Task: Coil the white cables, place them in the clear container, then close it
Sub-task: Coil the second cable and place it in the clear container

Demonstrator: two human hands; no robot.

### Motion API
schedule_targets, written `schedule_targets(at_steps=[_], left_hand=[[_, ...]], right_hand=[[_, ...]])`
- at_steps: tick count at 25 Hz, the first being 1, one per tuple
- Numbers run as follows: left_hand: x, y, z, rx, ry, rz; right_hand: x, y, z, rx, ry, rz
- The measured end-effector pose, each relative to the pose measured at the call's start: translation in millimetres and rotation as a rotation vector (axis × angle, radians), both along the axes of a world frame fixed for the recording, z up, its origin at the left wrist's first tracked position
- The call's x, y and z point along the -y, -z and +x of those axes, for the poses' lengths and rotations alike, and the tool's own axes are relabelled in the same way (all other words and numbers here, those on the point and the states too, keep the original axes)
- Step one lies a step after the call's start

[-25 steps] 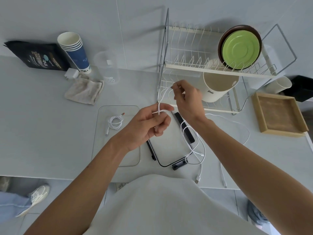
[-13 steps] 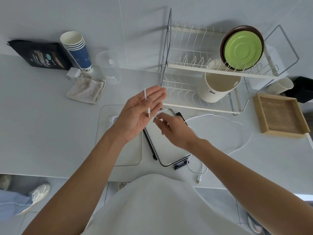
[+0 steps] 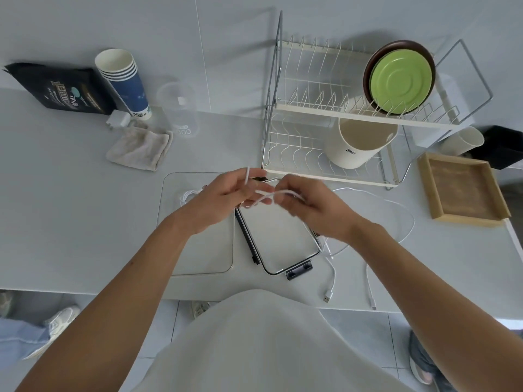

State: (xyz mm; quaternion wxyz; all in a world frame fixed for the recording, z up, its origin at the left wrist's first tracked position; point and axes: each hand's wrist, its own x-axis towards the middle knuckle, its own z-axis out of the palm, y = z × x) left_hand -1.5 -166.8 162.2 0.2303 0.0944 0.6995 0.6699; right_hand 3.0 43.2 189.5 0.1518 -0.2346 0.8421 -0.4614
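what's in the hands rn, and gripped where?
Both hold one white cable. Left hand has loops of it wound around its fingers; right hand pinches the strand just beside them.

Half a second ago my left hand point(image 3: 226, 198) lay open, palm up, with the white cable point(image 3: 264, 197) draped over its fingers; now I see it turned over and curled around a loop. My right hand point(image 3: 311, 205) has risen from beneath the left and come level beside it, pinching the same strand, so the two nearly touch above the container lid point(image 3: 278, 236). The slack on the surface point(image 3: 70, 207) to the right has spread into a wider arc.
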Motion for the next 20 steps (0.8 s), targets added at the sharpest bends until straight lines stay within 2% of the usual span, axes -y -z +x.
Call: schedule_targets(at_steps=[3, 9, 12, 14, 20], left_hand=[[-1, -9, 9, 0.048, 0.151, -0.012], [-8, -15, 18, -0.007, 0.289, 0.067], [-13, -21, 23, 0.039, 0.327, 0.152], [-15, -26, 26, 0.065, 0.288, 0.246], [-13, -30, 23, 0.104, -0.002, 0.559]], right_hand=[[-3, -11, -13, 0.038, 0.072, -0.135], [4, -24, -23, 0.03, 0.079, -0.205], [9, -24, -27, 0.007, 0.076, -0.211], [11, -19, -30, 0.016, 0.106, -0.227], [12, 18, -22, 0.11, 0.155, -0.22]])
